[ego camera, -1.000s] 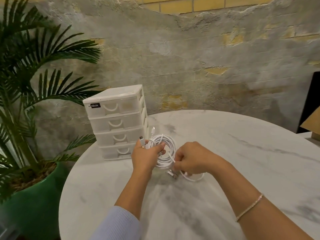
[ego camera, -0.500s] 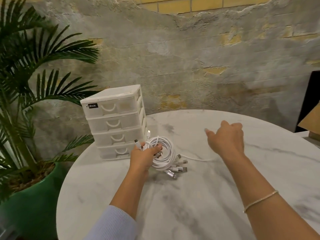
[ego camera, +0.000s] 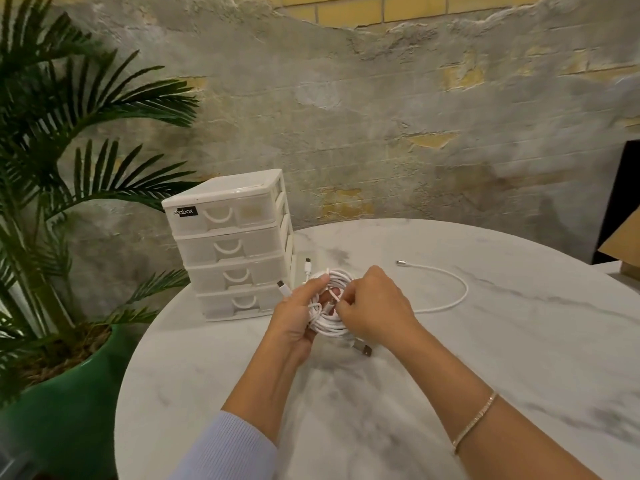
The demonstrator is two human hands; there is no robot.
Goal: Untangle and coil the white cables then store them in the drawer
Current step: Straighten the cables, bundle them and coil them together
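- Head view: the bundle of white cables (ego camera: 330, 306) is held at the middle of the frame, just above the marble table (ego camera: 485, 358), gripped from the left by the left hand (ego camera: 294, 320), thumb curled over its top.
- The right hand (ego camera: 372, 306) is curled on the bundle's right side; a strand appears to be pinched at the centre, though the fingertips are partly hidden.
- One loose cable (ego camera: 446, 289) lies freed on the table, arcing toward the right of the frame; the right hand is nearer it.
- The drawer unit (ego camera: 228, 244), all drawers closed, stands just behind and to the left, nearer the left hand.
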